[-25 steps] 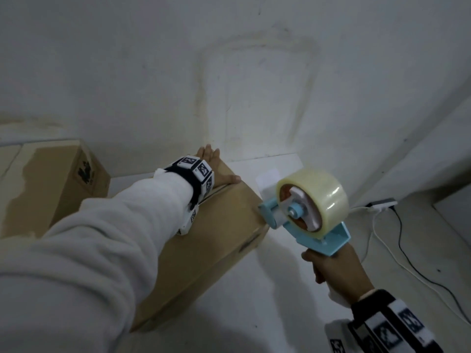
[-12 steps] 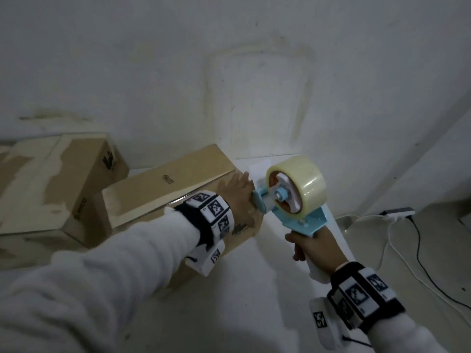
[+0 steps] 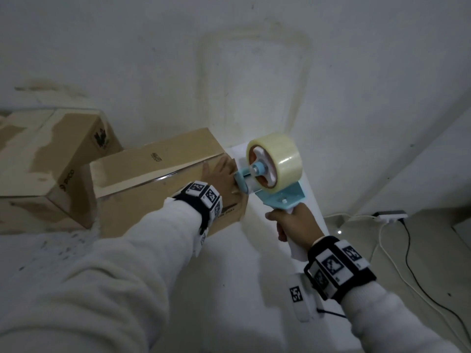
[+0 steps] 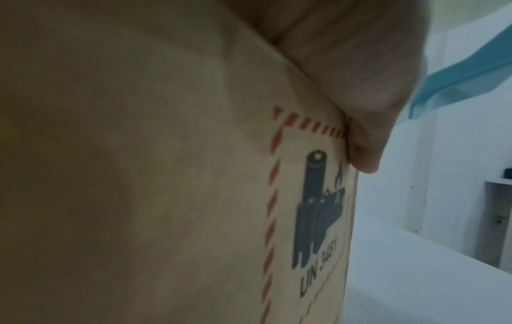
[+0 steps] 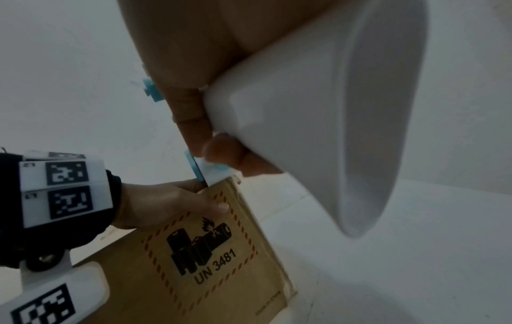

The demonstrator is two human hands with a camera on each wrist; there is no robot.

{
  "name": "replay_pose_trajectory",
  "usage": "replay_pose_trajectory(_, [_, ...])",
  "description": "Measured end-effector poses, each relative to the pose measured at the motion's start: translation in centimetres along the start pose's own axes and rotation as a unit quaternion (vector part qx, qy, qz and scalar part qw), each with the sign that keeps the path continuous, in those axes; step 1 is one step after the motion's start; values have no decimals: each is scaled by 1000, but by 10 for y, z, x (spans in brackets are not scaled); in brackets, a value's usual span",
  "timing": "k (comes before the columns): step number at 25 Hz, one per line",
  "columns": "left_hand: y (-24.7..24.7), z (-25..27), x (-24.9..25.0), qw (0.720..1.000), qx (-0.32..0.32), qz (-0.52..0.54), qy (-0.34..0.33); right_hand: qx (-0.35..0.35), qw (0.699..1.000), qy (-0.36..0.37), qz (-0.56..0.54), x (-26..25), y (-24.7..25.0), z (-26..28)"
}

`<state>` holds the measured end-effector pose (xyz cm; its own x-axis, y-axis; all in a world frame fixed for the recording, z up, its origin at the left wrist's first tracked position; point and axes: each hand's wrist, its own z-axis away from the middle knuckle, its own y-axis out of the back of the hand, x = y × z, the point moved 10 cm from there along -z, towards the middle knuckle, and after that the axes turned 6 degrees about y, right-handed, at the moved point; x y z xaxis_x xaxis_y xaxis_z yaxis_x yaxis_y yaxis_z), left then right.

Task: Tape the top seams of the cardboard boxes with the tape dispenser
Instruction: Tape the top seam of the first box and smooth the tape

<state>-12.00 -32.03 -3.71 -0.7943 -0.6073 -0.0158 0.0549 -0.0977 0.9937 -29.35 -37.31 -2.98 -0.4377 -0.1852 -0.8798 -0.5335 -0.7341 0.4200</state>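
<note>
Closer now, the tape dispenser (image 3: 270, 171), gripped by the right hand (image 3: 293, 221), meets the cardboard box's (image 3: 158, 174) right end on the white worktop (image 3: 254, 263); the left hand (image 3: 221, 178) presses flat there.

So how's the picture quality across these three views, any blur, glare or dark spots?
Head view: dim and bluish, straight edges bowed by the wide lens, a glare streak along the cardboard box top seam. Left wrist view: soft and murky, the left hand a blurred mass. Right wrist view: the tape dispenser handle out of focus, yet the battery label reads sharply.
</note>
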Motion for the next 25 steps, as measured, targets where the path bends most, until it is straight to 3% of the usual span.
replay_pose_trajectory(5, [-10, -2, -1, 999, -40, -13, 1, 14, 1000, 13, -2, 8, 19, 14])
replay_pose_trajectory(13, [-8, 0, -3, 998, -47, 46, -15, 28, 1000, -2, -7, 54, 33, 40])
replay_pose_trajectory(17, [-5, -2, -3, 990, -44, 131, 28, 32, 999, -24, -34, 64, 23, 31])
replay_pose_trajectory(25, [-10, -1, 2, 995, -32, 66, 62, 30, 995, -75, -53, 80, -6, 4])
